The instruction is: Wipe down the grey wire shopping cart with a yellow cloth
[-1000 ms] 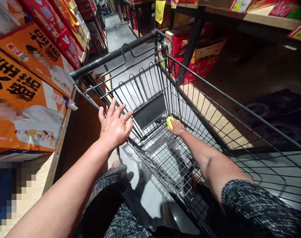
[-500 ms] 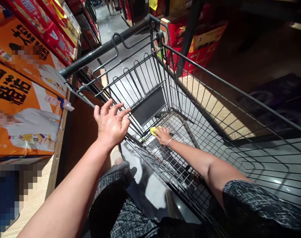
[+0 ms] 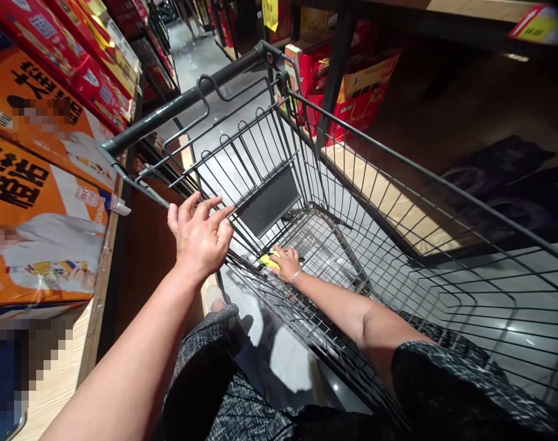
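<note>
A black wire shopping cart (image 3: pixel 398 153) stands in front of me in a shop aisle. My right hand (image 3: pixel 285 263) reaches down inside it and presses a small yellow cloth (image 3: pixel 267 260) against the wire floor at the near left corner. My left hand (image 3: pixel 200 236) hovers at the cart's left rim with its fingers spread, holding nothing. The cart's handle bar (image 3: pixel 187 101) runs across the far end, above a folded dark seat flap (image 3: pixel 269 199).
Orange and red boxes (image 3: pixel 40 184) fill the wooden shelf on my left. Red and yellow cartons (image 3: pixel 361 92) sit under the dark shelving on the right. A grey shiny floor (image 3: pixel 279 361) runs down the aisle, and someone's legs show far ahead.
My right hand has slid the yellow cloth leftward along the cart floor to the near left corner. My left hand has dropped slightly towards the rim.
</note>
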The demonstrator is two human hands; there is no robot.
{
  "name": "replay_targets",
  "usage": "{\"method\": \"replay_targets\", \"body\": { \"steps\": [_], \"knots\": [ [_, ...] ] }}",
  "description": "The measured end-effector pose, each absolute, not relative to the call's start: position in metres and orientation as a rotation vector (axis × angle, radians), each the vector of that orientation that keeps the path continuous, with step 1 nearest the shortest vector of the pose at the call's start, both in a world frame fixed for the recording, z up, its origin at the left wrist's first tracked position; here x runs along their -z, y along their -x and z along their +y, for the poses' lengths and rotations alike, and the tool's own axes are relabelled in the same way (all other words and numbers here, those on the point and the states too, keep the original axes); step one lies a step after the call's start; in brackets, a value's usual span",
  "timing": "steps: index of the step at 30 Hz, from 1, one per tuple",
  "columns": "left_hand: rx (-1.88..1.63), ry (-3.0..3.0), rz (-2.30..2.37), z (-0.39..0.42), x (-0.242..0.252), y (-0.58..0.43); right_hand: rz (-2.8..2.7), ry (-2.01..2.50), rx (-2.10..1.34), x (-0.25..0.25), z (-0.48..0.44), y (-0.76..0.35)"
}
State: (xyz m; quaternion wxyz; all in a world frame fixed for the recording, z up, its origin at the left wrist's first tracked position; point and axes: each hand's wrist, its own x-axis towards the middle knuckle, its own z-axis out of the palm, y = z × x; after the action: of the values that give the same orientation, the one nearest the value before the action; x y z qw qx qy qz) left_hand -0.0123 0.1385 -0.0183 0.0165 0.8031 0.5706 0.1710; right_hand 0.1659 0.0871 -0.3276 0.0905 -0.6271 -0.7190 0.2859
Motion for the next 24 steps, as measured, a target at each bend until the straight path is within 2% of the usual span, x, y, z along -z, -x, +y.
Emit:
{"method": "replay_targets", "body": {
  "steps": [9, 12, 17, 20, 24],
  "knots": [
    [-0.535, -2.556, 1.704, 0.141, 0.023, 0.02, -2.659, 1.388, -0.702, 0.32, 0.062, -0.171],
    [-0.547, -2.549, 1.726, 0.14, 0.021, 0.018, -2.646, 1.559, -0.667, 0.312, 0.087, -0.215],
    [-0.546, -2.563, 1.694, 0.143, 0.022, 0.02, -2.366, 2.209, -0.4, 0.302, 0.123, -0.326],
    [-0.551, -2.565, 1.679, 0.146, 0.024, 0.023, -2.298, 2.322, -0.309, 0.301, 0.123, -0.356],
    [-0.556, -2.564, 1.677, 0.149, 0.026, 0.025, -2.256, 2.321, -0.407, 0.304, 0.101, -0.325]
  ]
}}
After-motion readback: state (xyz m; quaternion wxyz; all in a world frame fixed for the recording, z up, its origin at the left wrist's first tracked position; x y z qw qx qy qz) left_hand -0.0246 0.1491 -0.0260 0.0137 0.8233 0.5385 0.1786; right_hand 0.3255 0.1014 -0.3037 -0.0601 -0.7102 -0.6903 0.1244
